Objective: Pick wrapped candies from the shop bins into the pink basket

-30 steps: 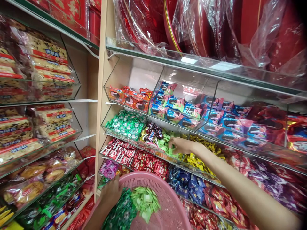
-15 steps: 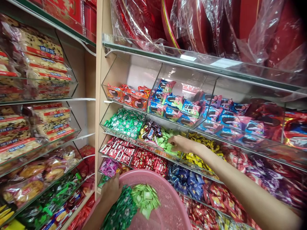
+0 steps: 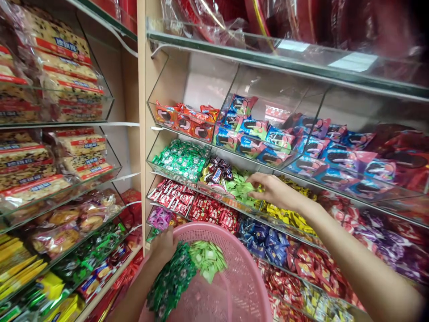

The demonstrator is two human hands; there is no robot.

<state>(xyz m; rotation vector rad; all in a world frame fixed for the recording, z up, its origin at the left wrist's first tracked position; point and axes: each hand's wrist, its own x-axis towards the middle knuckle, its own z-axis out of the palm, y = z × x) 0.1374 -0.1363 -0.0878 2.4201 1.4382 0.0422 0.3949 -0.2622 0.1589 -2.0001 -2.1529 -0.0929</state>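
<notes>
Through the head view I see the fingers (image 3: pixel 258 178) of my right hand (image 3: pixel 275 190) parted, thumb below and apart; I cannot tell whether they touch a packet. The light-green packets (image 3: pixel 239 184) lie just to the left of these fingertips, which point toward them; jumbled, they share no single long axis. Just beyond, on the same side, are brown-wrapped bars (image 3: pixel 221 170), while yellow packets (image 3: pixel 286 214) sit to the right, below my wrist. My left hand (image 3: pixel 164 245), well apart from the light-green packets, grips the pink basket (image 3: pixel 246 264) by its rim; the right is clearly nearer. Beside the left fingers, inside the basket, lie dark-green packets (image 3: pixel 174 281) and a light-green pile (image 3: pixel 209 257).
</notes>
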